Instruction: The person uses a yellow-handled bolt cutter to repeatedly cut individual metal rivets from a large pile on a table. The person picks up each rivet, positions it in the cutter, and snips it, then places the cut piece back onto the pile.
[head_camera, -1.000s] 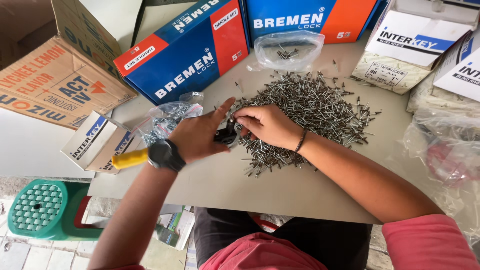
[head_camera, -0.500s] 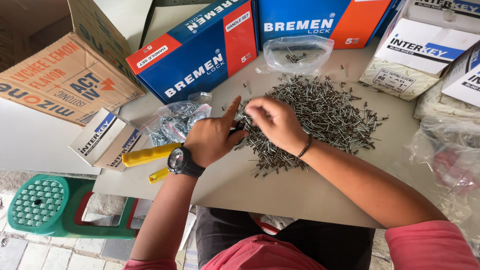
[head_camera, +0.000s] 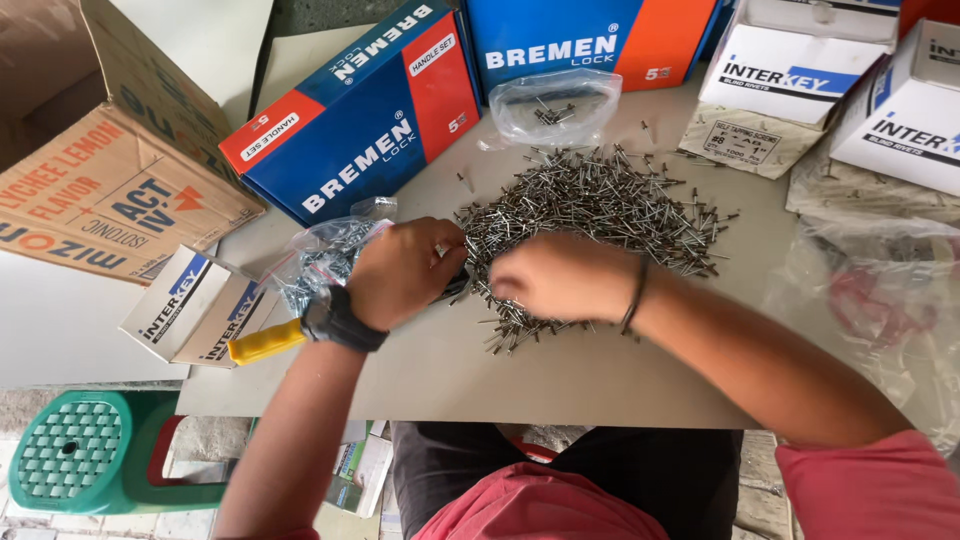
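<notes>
While both hands meet knuckles-up at the rivet pile (head_camera: 600, 205), left hand (head_camera: 400, 272) and right hand (head_camera: 560, 277) fingers curl under, grip unseen.

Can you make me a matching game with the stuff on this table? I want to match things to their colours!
Things:
1. tool handle by the left hand
2. stool under the table
3. pile of rivets by the right hand
4. wristwatch

Colours:
A. silver-grey
B. black
C. yellow
D. green

Pairs: 1-C, 2-D, 3-A, 4-B
</notes>
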